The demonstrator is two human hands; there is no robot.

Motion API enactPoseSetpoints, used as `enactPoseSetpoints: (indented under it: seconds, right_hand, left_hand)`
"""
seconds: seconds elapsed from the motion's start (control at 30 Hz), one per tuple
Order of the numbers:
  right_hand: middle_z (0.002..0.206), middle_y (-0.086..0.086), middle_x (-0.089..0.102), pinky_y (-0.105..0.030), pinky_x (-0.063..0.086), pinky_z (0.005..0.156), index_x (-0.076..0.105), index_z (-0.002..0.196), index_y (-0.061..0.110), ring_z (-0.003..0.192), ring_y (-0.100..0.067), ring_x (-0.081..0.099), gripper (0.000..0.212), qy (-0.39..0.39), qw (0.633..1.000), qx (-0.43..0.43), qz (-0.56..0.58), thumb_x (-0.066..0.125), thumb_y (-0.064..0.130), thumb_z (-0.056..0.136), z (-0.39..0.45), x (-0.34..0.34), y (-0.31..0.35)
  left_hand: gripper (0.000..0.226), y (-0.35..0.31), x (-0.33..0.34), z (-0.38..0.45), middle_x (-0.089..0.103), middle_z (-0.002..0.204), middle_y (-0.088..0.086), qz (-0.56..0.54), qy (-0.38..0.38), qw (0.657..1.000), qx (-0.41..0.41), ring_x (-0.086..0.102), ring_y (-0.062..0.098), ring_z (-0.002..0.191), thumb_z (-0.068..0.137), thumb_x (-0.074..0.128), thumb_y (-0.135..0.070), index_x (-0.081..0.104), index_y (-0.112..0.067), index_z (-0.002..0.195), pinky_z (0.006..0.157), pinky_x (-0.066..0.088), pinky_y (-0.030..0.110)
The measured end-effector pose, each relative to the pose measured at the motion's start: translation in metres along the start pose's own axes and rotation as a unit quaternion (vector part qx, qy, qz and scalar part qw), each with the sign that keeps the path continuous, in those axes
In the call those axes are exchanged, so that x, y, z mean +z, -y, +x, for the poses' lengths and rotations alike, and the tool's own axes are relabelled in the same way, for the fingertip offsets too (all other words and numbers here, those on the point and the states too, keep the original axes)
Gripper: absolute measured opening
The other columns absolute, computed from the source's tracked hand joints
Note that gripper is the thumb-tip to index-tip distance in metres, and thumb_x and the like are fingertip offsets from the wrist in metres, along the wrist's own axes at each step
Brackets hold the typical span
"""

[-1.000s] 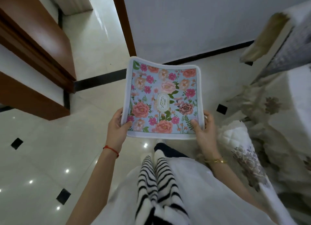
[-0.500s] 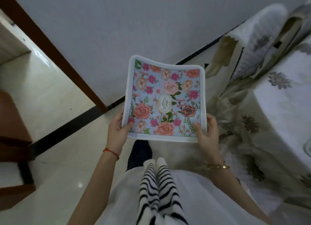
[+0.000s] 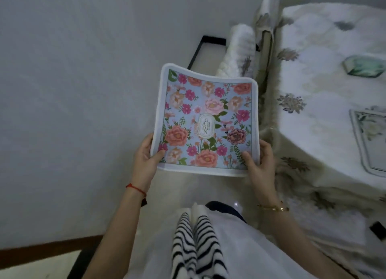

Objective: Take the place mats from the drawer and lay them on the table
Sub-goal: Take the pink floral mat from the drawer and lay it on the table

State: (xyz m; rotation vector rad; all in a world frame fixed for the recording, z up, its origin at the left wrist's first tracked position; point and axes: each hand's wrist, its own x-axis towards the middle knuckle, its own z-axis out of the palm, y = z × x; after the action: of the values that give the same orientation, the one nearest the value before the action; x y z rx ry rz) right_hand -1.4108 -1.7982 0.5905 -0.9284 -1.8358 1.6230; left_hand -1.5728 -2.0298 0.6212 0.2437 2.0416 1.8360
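A floral place mat (image 3: 208,120) is held in the air between both hands, in front of the person's chest and above the pale floor (image 3: 177,193), just left of the covered table (image 3: 325,103). At the mat's centre an oval cream label reads "GARDEN", its letters stacked in two short columns. The printed field is pale blue, crowded with coral, pink and magenta blooms and green leaves, and framed by a thin dark line inside a broad white border. The mat is roughly square with rounded corners; it looks soft and pliable, its far edge sagging in a shallow curve.

The left hand (image 3: 144,159) grasps the near left corner, thumb on the printed face and fingers beneath. The right hand (image 3: 260,163) grasps the near right corner in the same manner. A red cord (image 3: 135,187) circles the left wrist; a gold bracelet (image 3: 273,208) circles the right.

The table wears a white cloth with faded embroidered flowers, hanging in folds to the floor. On it lies a second mat (image 3: 370,140), pale with a grey-edged border and a faint floral print, cut off by the frame's right edge; any writing on it cannot be read. Farther back sits a green-tinted object (image 3: 363,66), too blurred to identify. A grey wall (image 3: 83,90) fills the left side.
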Motion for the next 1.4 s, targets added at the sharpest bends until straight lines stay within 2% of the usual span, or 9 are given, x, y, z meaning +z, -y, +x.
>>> enactPoseSetpoints:
  seconds: [0.23,0.33,0.43,0.7,0.83,0.93,1.13,1.27,1.4]
  right_hand:
    - [0.113,0.001,0.062,-0.02,0.058,0.071,0.048,0.121,0.017,0.095,-0.002,0.068,0.033,-0.144,0.989,0.02,0.041,0.063,0.009,0.092,0.057,0.006,0.021]
    - [0.114,-0.005,0.064,-0.028,0.061,0.074,0.046,0.122,0.017,0.098,-0.011,0.07,0.035,-0.188,0.981,0.021,0.04,0.064,0.013,0.092,0.09,0.003,0.023]
    - [0.11,0.0,0.065,-0.023,0.06,0.071,0.045,0.124,0.014,0.095,-0.008,0.07,0.037,-0.229,0.972,0.022,0.052,0.063,0.011,0.092,0.127,0.001,0.026]
    - [0.112,-0.002,0.066,-0.025,0.06,0.074,0.045,0.127,0.013,0.098,-0.011,0.07,0.039,-0.321,0.944,0.034,0.076,0.063,0.012,0.092,0.218,-0.022,0.041]
    - [0.111,-0.005,0.065,-0.025,0.06,0.074,0.045,0.127,0.011,0.098,-0.012,0.068,0.039,-0.37,0.926,0.038,0.064,0.063,0.011,0.092,0.249,-0.034,0.044]
    - [0.109,-0.002,0.065,-0.021,0.059,0.072,0.045,0.127,0.01,0.094,-0.006,0.068,0.039,-0.409,0.91,0.045,0.051,0.063,0.009,0.092,0.266,-0.037,0.043]
    - [0.111,0.001,0.064,-0.026,0.059,0.079,0.046,0.124,0.016,0.099,-0.009,0.068,0.037,-0.497,0.864,0.079,0.021,0.064,0.015,0.092,0.298,-0.028,0.032]
    - [0.107,0.006,0.063,-0.021,0.059,0.073,0.044,0.121,0.02,0.093,-0.004,0.067,0.036,-0.558,0.822,0.11,0.018,0.065,0.017,0.091,0.329,-0.007,0.028]
    - [0.104,0.009,0.062,-0.014,0.056,0.067,0.043,0.12,0.022,0.086,0.003,0.066,0.035,-0.624,0.769,0.132,0.03,0.064,0.016,0.092,0.371,0.026,0.024]
  left_hand:
    - [0.05,-0.043,0.05,0.128,0.067,0.115,0.009,-0.016,0.125,0.992,-0.01,0.067,0.02,0.1,0.086,0.057,0.012,0.052,-0.003,0.132,0.087,0.057,0.032]
    - [0.05,-0.057,0.08,0.179,0.068,0.111,0.002,-0.014,0.185,0.983,0.001,0.069,0.016,0.097,0.086,0.055,0.014,0.057,-0.017,0.124,0.081,0.058,0.027]
    - [0.051,-0.072,0.115,0.231,0.068,0.112,0.0,-0.002,0.232,0.973,0.018,0.069,0.011,0.097,0.086,0.053,0.015,0.058,-0.027,0.116,0.08,0.057,0.025]
    - [0.049,-0.104,0.214,0.344,0.068,0.116,0.007,0.035,0.312,0.949,0.017,0.068,0.021,0.102,0.086,0.058,0.009,0.058,-0.017,0.127,0.087,0.057,0.034]
    - [0.05,-0.112,0.263,0.378,0.069,0.107,-0.002,0.046,0.344,0.938,0.012,0.07,0.013,0.091,0.086,0.057,0.012,0.058,-0.021,0.123,0.078,0.059,0.028]
    - [0.051,-0.116,0.295,0.405,0.067,0.115,0.004,0.064,0.375,0.925,0.015,0.067,0.022,0.101,0.085,0.058,0.012,0.056,-0.011,0.131,0.086,0.057,0.039]
    - [0.048,-0.123,0.363,0.455,0.068,0.104,-0.008,0.087,0.481,0.872,0.024,0.069,0.003,0.088,0.086,0.054,0.012,0.061,-0.028,0.111,0.075,0.058,0.022]
    - [0.049,-0.121,0.408,0.503,0.068,0.112,0.0,0.122,0.558,0.82,0.034,0.067,0.016,0.1,0.086,0.055,0.011,0.057,-0.019,0.124,0.084,0.058,0.031]
    - [0.047,-0.124,0.453,0.552,0.066,0.108,-0.002,0.173,0.627,0.757,0.054,0.065,0.019,0.101,0.087,0.057,0.008,0.055,-0.025,0.12,0.087,0.056,0.037]
